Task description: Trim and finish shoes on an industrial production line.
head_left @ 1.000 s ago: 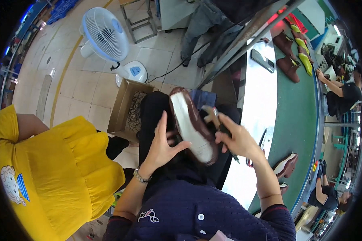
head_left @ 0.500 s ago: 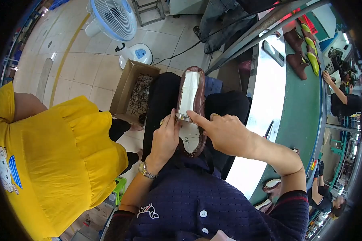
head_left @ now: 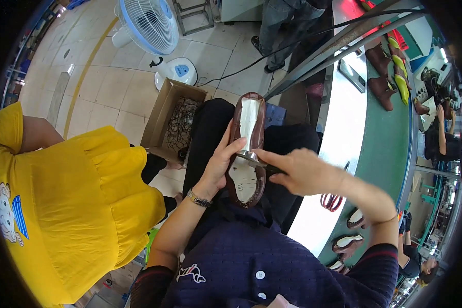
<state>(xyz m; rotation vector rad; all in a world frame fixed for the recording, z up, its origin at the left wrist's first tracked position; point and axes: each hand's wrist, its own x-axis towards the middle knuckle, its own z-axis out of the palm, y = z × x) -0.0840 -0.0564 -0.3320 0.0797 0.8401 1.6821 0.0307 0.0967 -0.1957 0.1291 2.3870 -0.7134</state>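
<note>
Our left hand grips the upturned brown shoe on our lap, steadying it sole-up, while our right hand closes around a metal tool pressed across its insole.

Brown shoe with white insole, green conveyor belt, yellow shirt, white-blue fan.

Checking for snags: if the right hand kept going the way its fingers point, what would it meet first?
Probably the left hand, whose thumb lies across the upturned shoe just past the right hand and its tool. Depth is unclear.
</note>
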